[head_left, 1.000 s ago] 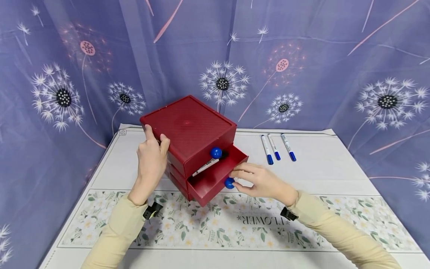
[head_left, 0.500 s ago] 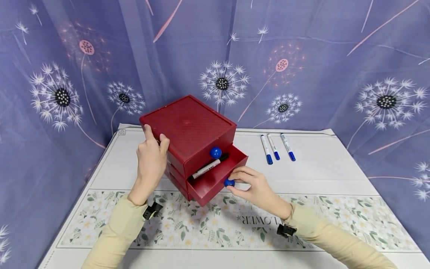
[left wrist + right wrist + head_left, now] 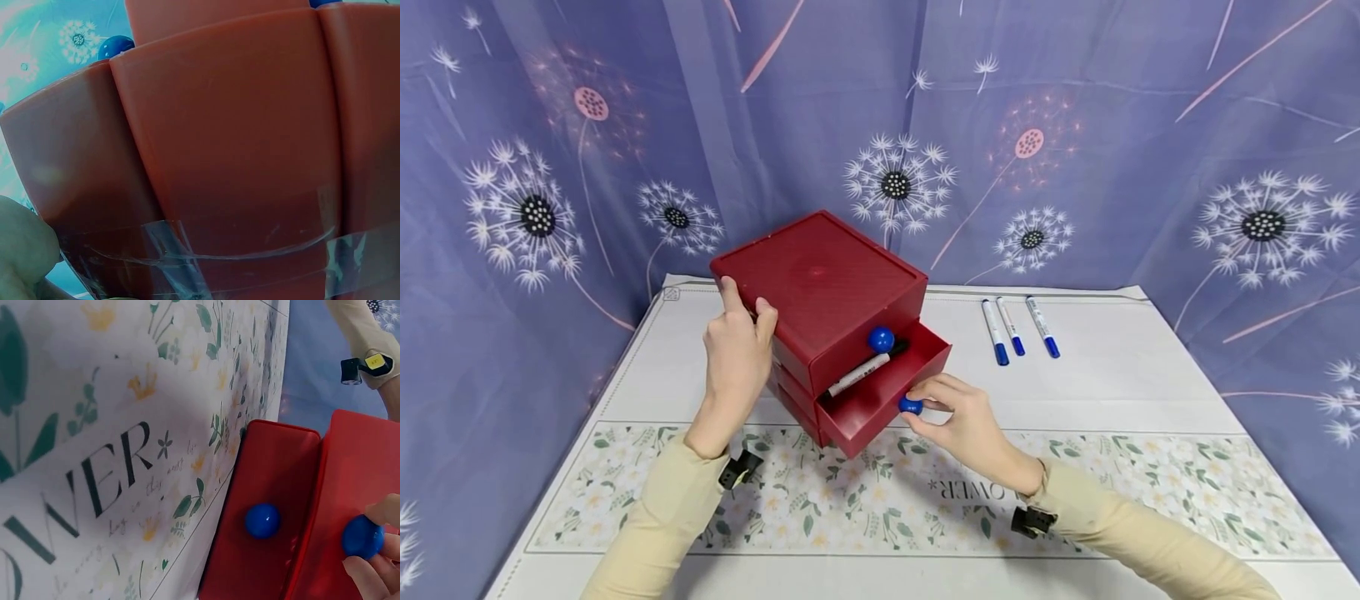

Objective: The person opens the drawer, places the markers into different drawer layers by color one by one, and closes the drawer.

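A red three-tier drawer cabinet [image 3: 820,275] stands turned at an angle on the table. Its middle drawer [image 3: 880,408] is pulled out, and a white marker with a black cap [image 3: 859,375] lies inside. My left hand [image 3: 737,354] holds the cabinet by its left side, thumb and index finger at the top edge. Between thumb and fingers, my right hand [image 3: 966,421] pinches the middle drawer's round blue knob [image 3: 362,537]. Another blue knob [image 3: 882,340] sits on the closed top drawer, and one more blue knob [image 3: 262,520] on the closed bottom drawer.
Three markers with blue caps, among them the rightmost marker [image 3: 1042,327], lie at the back right of the table. A floral printed strip [image 3: 760,517] crosses the tablecloth in front. Purple dandelion curtains [image 3: 820,100] enclose the back and sides. Clear tape [image 3: 262,259] runs across the cabinet's side.
My right hand has closed its fingers in on the knob, its wrist shifting down and left. The marker in the drawer has rolled forward into fuller view. My left hand keeps its place.
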Available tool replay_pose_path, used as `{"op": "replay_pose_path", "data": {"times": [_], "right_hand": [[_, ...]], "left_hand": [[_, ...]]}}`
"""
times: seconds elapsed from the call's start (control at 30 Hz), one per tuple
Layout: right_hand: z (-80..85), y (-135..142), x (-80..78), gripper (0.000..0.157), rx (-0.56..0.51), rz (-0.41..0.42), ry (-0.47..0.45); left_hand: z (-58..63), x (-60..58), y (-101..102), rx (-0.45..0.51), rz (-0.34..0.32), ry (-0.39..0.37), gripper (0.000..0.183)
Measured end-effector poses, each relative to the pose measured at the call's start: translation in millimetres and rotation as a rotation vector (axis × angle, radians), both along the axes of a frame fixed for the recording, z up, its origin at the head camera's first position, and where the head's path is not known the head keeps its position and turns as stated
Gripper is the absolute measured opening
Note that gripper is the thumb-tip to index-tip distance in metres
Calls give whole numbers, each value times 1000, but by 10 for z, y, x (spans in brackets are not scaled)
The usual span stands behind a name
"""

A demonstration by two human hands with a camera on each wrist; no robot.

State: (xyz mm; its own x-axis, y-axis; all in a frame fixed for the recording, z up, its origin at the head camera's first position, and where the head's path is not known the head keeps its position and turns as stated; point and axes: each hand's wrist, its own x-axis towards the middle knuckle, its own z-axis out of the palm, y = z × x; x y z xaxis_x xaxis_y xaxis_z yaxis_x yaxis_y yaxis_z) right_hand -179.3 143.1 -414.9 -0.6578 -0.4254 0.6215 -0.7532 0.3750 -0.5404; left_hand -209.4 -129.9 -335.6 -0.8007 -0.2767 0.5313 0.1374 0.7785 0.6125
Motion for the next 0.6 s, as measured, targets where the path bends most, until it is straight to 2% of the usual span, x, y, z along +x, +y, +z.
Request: {"op": "replay_pose_path", "data": {"times": [0.43,0.6], "right_hand": [[36,-82,-77,17,25,-5,-18],[34,-114,-119,17,25,-3,-3]], "left_hand": [[-2,-3,-21,6,-1,-8,58],[9,-4,-19,30,-11,-33,58]]}}
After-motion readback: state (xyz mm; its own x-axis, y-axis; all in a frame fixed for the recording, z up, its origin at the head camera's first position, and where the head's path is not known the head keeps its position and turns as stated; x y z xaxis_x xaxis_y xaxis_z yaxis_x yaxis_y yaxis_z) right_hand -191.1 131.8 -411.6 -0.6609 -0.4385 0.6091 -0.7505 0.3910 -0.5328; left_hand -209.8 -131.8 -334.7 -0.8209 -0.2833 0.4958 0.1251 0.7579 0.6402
